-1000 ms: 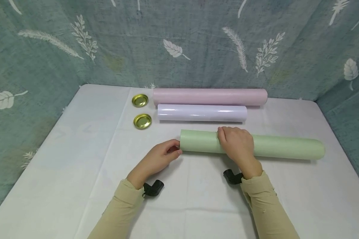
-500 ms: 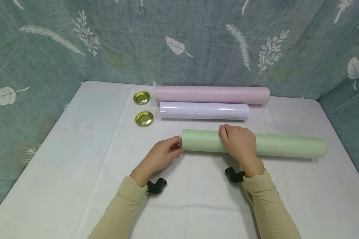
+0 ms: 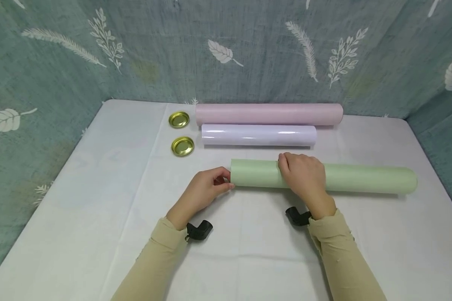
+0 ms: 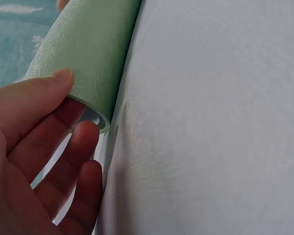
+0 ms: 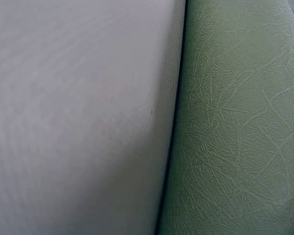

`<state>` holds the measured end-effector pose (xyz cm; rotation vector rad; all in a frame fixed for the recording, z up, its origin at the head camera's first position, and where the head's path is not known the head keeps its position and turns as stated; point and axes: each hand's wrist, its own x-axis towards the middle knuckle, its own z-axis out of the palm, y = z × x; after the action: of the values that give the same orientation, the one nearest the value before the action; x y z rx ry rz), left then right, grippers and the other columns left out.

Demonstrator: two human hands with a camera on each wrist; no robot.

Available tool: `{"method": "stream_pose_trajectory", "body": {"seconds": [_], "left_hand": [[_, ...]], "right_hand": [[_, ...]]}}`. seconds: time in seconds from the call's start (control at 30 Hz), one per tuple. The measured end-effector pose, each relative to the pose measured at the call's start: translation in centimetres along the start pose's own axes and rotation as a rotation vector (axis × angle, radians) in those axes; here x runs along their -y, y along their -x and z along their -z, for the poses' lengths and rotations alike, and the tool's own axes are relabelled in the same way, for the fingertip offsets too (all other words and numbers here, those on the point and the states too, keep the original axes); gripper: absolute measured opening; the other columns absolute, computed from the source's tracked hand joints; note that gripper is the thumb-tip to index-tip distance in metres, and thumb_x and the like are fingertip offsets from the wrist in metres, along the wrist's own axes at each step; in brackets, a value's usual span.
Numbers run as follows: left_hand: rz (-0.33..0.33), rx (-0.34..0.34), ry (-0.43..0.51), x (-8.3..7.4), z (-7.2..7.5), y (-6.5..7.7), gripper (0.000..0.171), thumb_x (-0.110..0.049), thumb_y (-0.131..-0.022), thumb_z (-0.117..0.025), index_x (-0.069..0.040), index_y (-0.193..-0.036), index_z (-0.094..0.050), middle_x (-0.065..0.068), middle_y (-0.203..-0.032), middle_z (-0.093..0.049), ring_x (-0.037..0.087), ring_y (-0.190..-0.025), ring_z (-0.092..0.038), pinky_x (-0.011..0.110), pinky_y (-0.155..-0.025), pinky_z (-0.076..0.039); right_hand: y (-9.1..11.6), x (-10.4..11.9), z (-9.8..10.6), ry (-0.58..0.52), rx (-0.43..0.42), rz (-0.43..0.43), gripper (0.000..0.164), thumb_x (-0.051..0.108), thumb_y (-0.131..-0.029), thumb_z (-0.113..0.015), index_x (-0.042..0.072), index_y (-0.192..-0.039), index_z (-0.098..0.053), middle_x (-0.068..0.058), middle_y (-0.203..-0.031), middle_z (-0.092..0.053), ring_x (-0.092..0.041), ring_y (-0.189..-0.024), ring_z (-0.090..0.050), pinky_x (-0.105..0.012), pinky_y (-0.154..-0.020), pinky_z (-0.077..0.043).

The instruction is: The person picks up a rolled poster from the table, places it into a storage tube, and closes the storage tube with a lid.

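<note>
Head view: left hand [image 3: 202, 191] pinches green tube [image 3: 369, 178] by one end, right hand [image 3: 305, 175] clasping from above, presumably steadying it.

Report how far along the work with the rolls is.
Done, it seems: the long pink roll and shorter glossy lavender roll lie side by side at the back.
In hand: the long textured green roll, gripped from above by the right hand while the left hand pinches its open end.
Left, perhaps: the two shallow round gold metal dishes, lying untouched.
</note>
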<state>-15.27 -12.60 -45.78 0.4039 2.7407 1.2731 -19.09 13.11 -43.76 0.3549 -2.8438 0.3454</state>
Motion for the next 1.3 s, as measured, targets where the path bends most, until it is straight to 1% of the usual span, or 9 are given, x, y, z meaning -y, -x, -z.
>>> {"method": "stream_pose_trajectory", "body": {"seconds": [0.17,0.33,0.47,0.57,0.7,0.9,1.03,1.17,1.3], "left_hand": [[0.023,0.036,0.034,-0.1,0.3,0.0,0.013,-0.033,-0.080,-0.066,-0.026,-0.087,-0.058,-0.013,-0.081,-0.059,0.004,-0.076,-0.055,0.026,-0.072,-0.044],[0.055,0.086,0.095,0.3,0.8,0.1,0.023,-0.047,-0.077,-0.064,-0.029,-0.091,-0.058,-0.014,-0.088,-0.060,0.004,-0.082,-0.056,0.026,-0.075,-0.045],[0.094,0.117,0.130,0.7,1.9,0.3,0.028,-0.052,-0.076,-0.062,-0.029,-0.093,-0.058,-0.012,-0.091,-0.060,0.006,-0.085,-0.056,0.029,-0.077,-0.045],[0.132,0.112,0.122,0.6,3.3,0.7,0.027,-0.050,-0.079,-0.060,-0.028,-0.094,-0.059,-0.010,-0.093,-0.060,0.008,-0.088,-0.056,0.032,-0.079,-0.043],[0.188,0.065,0.057,0.5,5.0,0.6,0.029,-0.051,-0.082,-0.055,-0.026,-0.096,-0.058,-0.009,-0.094,-0.060,0.009,-0.090,-0.054,0.033,-0.080,-0.042],[0.261,0.000,-0.031,0.6,6.2,-0.4,0.030,-0.048,-0.085,-0.052,-0.023,-0.100,-0.057,-0.004,-0.091,-0.059,0.014,-0.087,-0.052,0.033,-0.076,-0.040],[0.261,-0.094,-0.081,0.2,7.2,-1.5,0.030,-0.045,-0.086,-0.052,-0.020,-0.101,-0.056,-0.002,-0.095,-0.057,0.017,-0.090,-0.050,0.035,-0.078,-0.039],[0.233,-0.198,-0.084,0.0,7.5,-2.4,0.030,-0.041,-0.086,-0.053,-0.017,-0.104,-0.055,0.000,-0.097,-0.056,0.018,-0.092,-0.051,0.036,-0.079,-0.038],[0.217,-0.266,-0.080,0.0,7.5,-2.9,0.032,-0.037,-0.086,-0.054,-0.014,-0.108,-0.055,0.003,-0.099,-0.057,0.019,-0.096,-0.051,0.037,-0.082,-0.038]], "right_hand": [[0.0,-0.1,0.2,-0.002,0.033,-0.009,0.047,0.036,-0.094,-0.026,0.016,-0.053,-0.039,0.001,-0.046,-0.040,-0.018,-0.045,-0.040,-0.031,-0.042,-0.030],[-0.1,-0.1,0.2,0.001,0.013,0.008,0.047,0.035,-0.094,-0.027,0.015,-0.053,-0.039,0.001,-0.045,-0.039,-0.019,-0.044,-0.039,-0.031,-0.041,-0.030],[-0.2,0.1,0.3,0.001,0.038,0.008,0.047,0.036,-0.094,-0.026,0.015,-0.053,-0.038,0.001,-0.046,-0.039,-0.019,-0.044,-0.038,-0.031,-0.041,-0.029],[-0.1,0.4,0.4,-0.012,0.036,0.008,0.047,0.036,-0.094,-0.026,0.016,-0.052,-0.038,0.002,-0.045,-0.037,-0.019,-0.043,-0.037,-0.030,-0.040,-0.028],[-0.1,0.6,0.4,-0.032,0.018,0.009,0.046,0.034,-0.093,-0.027,0.016,-0.052,-0.037,0.001,-0.044,-0.035,-0.019,-0.042,-0.035,-0.030,-0.040,-0.027],[0.3,0.2,0.6,-0.024,0.032,0.002,0.046,0.034,-0.094,-0.028,0.016,-0.053,-0.037,0.001,-0.044,-0.035,-0.019,-0.043,-0.035,-0.030,-0.040,-0.027],[0.3,0.2,0.4,-0.037,0.003,0.020,0.045,0.033,-0.093,-0.029,0.016,-0.052,-0.036,0.002,-0.044,-0.034,-0.018,-0.042,-0.034,-0.029,-0.040,-0.026],[0.3,0.2,0.2,-0.032,-0.013,0.021,0.046,0.033,-0.093,-0.030,0.017,-0.051,-0.035,0.003,-0.043,-0.033,-0.017,-0.041,-0.033,-0.029,-0.039,-0.026],[0.3,0.0,0.2,-0.022,-0.019,0.033,0.046,0.033,-0.093,-0.031,0.017,-0.051,-0.035,0.003,-0.043,-0.032,-0.017,-0.041,-0.033,-0.029,-0.039,-0.026]]}}
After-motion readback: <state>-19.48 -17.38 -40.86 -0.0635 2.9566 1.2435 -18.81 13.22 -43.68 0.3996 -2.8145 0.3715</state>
